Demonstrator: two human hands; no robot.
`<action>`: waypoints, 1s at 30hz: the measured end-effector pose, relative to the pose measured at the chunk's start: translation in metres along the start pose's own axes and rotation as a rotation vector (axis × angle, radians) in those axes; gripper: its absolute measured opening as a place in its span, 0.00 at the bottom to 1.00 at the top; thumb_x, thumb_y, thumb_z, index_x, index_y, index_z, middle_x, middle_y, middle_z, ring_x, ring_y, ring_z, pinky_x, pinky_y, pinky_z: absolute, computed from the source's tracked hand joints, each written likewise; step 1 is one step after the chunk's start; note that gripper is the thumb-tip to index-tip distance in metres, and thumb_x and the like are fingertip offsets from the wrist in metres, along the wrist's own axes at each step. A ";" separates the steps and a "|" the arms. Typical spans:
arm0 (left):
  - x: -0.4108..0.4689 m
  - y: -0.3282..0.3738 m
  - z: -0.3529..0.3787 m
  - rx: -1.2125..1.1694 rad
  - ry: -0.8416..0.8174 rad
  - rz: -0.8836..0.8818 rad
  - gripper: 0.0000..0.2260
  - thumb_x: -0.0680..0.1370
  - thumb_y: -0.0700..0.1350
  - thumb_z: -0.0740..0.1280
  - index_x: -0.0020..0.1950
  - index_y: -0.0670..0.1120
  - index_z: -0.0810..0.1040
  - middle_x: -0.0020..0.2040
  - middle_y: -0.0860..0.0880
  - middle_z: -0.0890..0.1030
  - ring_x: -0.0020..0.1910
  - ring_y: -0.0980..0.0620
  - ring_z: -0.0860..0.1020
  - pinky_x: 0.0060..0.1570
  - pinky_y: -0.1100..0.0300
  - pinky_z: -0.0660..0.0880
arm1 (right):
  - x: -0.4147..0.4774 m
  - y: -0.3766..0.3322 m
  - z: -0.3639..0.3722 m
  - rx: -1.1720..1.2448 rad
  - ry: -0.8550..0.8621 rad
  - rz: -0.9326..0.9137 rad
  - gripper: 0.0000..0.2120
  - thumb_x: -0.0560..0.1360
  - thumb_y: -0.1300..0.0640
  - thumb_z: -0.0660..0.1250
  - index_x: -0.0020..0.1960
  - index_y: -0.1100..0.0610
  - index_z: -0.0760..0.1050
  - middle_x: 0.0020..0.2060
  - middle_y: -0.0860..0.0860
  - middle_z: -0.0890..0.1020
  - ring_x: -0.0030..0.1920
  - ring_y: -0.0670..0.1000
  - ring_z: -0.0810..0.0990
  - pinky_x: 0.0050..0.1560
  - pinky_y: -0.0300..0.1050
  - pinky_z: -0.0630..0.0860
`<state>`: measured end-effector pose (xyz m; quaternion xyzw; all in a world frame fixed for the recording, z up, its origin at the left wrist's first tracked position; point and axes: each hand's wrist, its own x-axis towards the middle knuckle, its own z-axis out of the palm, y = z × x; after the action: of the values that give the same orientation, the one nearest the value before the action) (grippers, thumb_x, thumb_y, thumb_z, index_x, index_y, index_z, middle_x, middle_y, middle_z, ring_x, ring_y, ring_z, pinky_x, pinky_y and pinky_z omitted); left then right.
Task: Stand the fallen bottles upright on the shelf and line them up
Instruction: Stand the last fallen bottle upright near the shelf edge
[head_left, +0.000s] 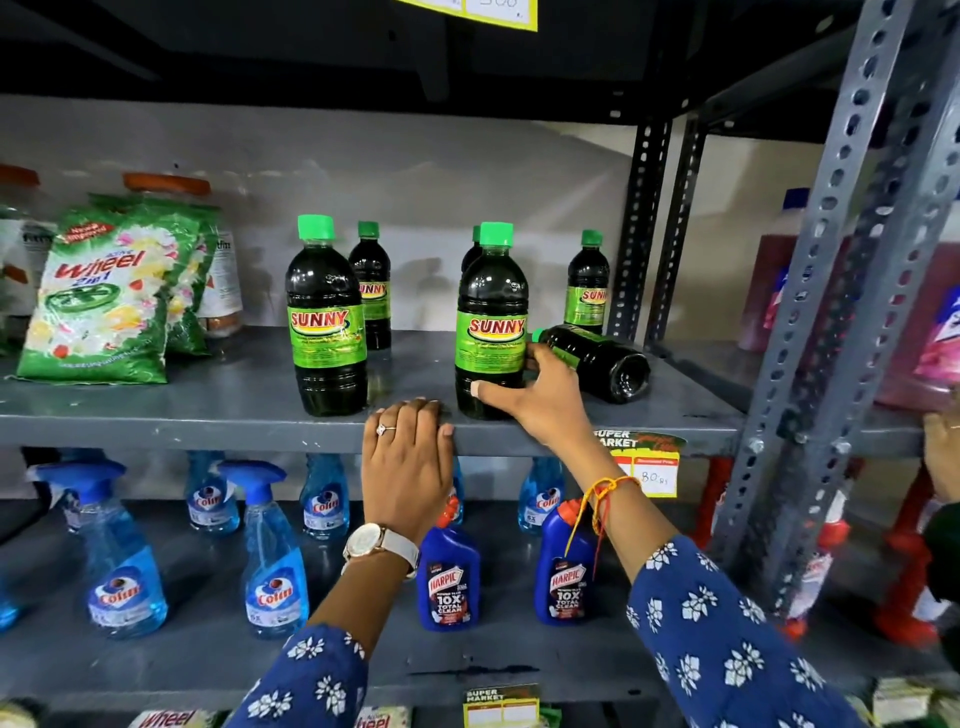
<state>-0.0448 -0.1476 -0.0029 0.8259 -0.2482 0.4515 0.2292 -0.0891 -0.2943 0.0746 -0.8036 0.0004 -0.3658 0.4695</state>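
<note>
Several dark Sunny bottles with green caps stand on the grey middle shelf (208, 415). One stands at the front left (326, 332); two stand behind, one behind it (371, 286) and one at the back right (588, 286). My right hand (535, 400) wraps the lower right side of the front right upright bottle (491, 312), thumb across its front. Another bottle hides behind that one. Just right of my fingers a fallen bottle (602, 364) lies on its side, cap toward my hand, base toward the front right. My left hand (408, 467) rests flat on the shelf's front edge, holding nothing.
Green Wheel detergent bags (104, 296) lean at the shelf's left. A perforated steel post (831, 260) bounds the right side. Blue Colin sprays (119, 561) and Harpic bottles (447, 577) fill the shelf below. Another person's hand (943, 447) shows at the right edge.
</note>
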 end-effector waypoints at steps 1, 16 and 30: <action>0.000 0.000 -0.001 -0.003 -0.006 -0.005 0.14 0.79 0.48 0.54 0.54 0.43 0.75 0.51 0.42 0.78 0.51 0.41 0.74 0.58 0.47 0.65 | 0.000 0.000 0.000 0.003 0.000 0.000 0.20 0.60 0.53 0.78 0.47 0.47 0.72 0.40 0.39 0.78 0.40 0.30 0.75 0.36 0.21 0.68; 0.002 0.105 0.010 -0.096 -0.201 0.365 0.21 0.74 0.42 0.55 0.63 0.37 0.74 0.61 0.39 0.78 0.58 0.41 0.77 0.60 0.50 0.71 | 0.058 -0.002 -0.079 -1.125 -0.057 0.101 0.21 0.69 0.45 0.69 0.55 0.57 0.74 0.55 0.57 0.78 0.60 0.59 0.70 0.55 0.51 0.69; -0.002 0.118 0.022 -0.033 -0.179 0.221 0.21 0.71 0.42 0.55 0.61 0.38 0.75 0.57 0.41 0.79 0.56 0.40 0.76 0.61 0.47 0.69 | 0.049 0.059 -0.118 -0.418 0.180 -0.049 0.29 0.66 0.40 0.70 0.56 0.59 0.68 0.50 0.59 0.80 0.51 0.61 0.77 0.45 0.49 0.71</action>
<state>-0.1046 -0.2519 0.0032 0.8266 -0.3647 0.3942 0.1685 -0.1026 -0.4336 0.0930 -0.8474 0.0987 -0.4391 0.2817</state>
